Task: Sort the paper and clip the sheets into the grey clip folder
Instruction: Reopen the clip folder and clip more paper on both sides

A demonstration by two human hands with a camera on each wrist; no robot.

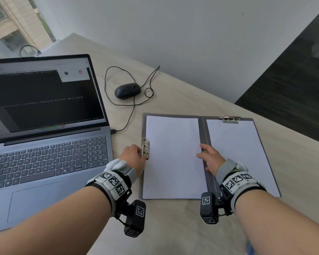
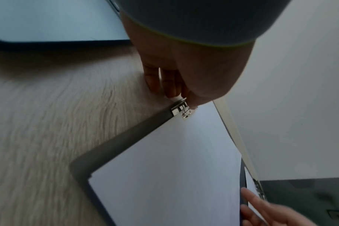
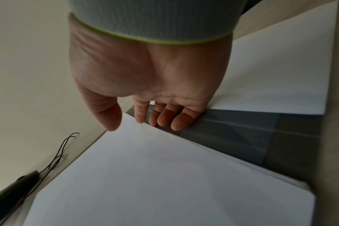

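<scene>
Desk [image 1: 173, 227] at frame centre carried grey clip folder [image 1: 204, 137]; left hand [image 1: 134, 155] fingers clamped on side clip [image 1: 145, 149], right hand [image 1: 211, 159] fingers loosely spread, steadying sheets [image 1: 173, 157] for clipping.

The open folder [image 1: 204, 129] lies flat on the desk [image 1: 173, 223], with one stack of paper [image 1: 173, 153] on its left half and another stack [image 1: 243, 153] on its right half. A side clip [image 1: 145, 148] sits at the folder's 9 o'clock edge; a top clip [image 1: 229, 119] sits at 1 o'clock. The laptop [image 1: 44, 135] stands at the folder's 9 o'clock, the mouse [image 1: 127, 90] at 11 o'clock, behind it.
</scene>
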